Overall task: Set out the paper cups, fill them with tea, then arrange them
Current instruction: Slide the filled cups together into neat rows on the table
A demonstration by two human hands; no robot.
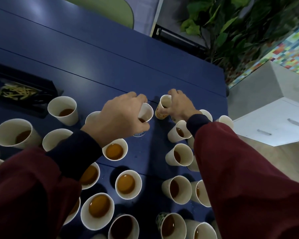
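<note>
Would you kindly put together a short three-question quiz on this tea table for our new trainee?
1. True or false: each hand grips a paper cup at the far edge of the cluster.
2. What lies in the dark tray at the far left? A) yellowish strips B) spoons C) lids
3. Fill in: the cups stand on a ____ table.

Key:
1. True: the left hand holds a white cup; the right hand holds a cup with an orange pattern.
2. A: the yellowish strips.
3. Blue.
</note>
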